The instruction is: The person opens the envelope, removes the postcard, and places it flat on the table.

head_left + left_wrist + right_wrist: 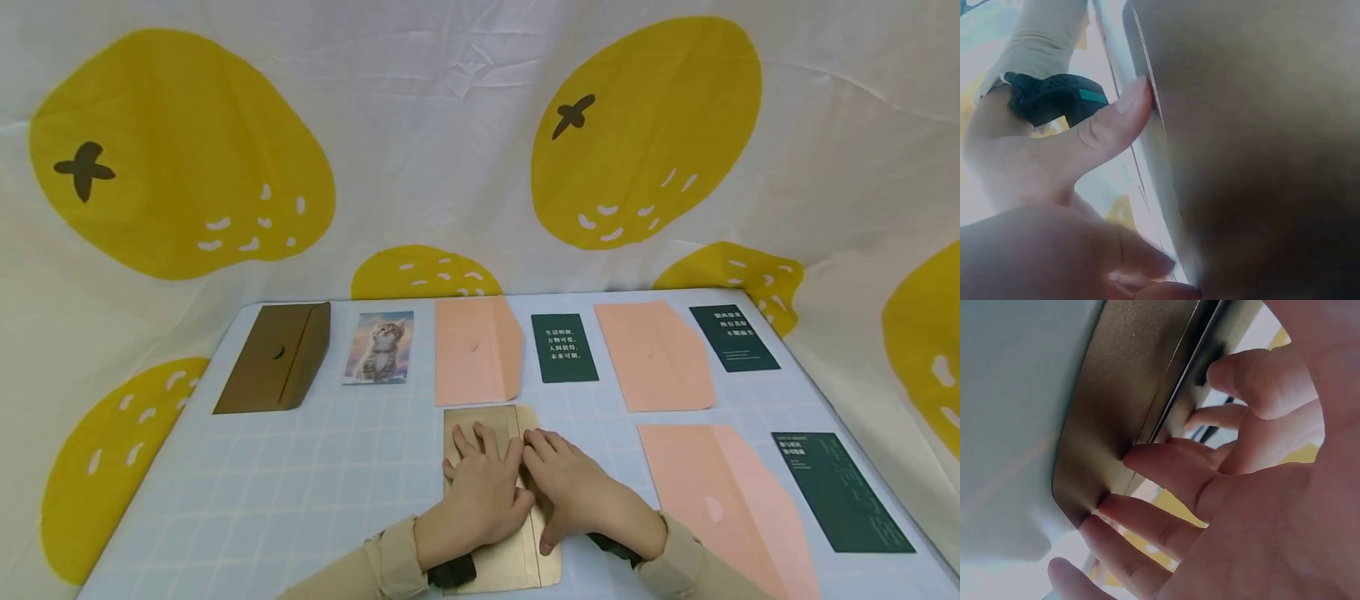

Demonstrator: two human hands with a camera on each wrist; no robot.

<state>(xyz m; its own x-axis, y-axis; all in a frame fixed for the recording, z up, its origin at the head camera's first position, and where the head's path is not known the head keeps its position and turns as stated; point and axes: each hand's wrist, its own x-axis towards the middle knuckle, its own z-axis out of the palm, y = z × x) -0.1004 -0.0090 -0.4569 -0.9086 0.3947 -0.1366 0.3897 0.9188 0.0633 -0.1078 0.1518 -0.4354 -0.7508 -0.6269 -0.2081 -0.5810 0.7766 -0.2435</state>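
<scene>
A gold envelope [506,565] lies upright on the table before me, its flap [550,567] along the right side. My left hand [486,492] rests on the envelope's body with its fingers spread and straight. Close beside it, my right hand [573,483] touches the flap with its fingertips, thumb pointing toward me. In the right wrist view, those fingertips press on the flap [1088,444] near its corner and by the fold line. The left wrist view has the right thumb [1129,106] at the envelope's edge.
Behind stand a brown envelope [262,358], a kitten card [384,350], pink envelopes [465,350] [652,358] and dark green cards [566,371] [735,337]. A further pink envelope [682,467] and green card [840,492] lie at right. A fruit-printed cloth [450,150] hangs behind the table.
</scene>
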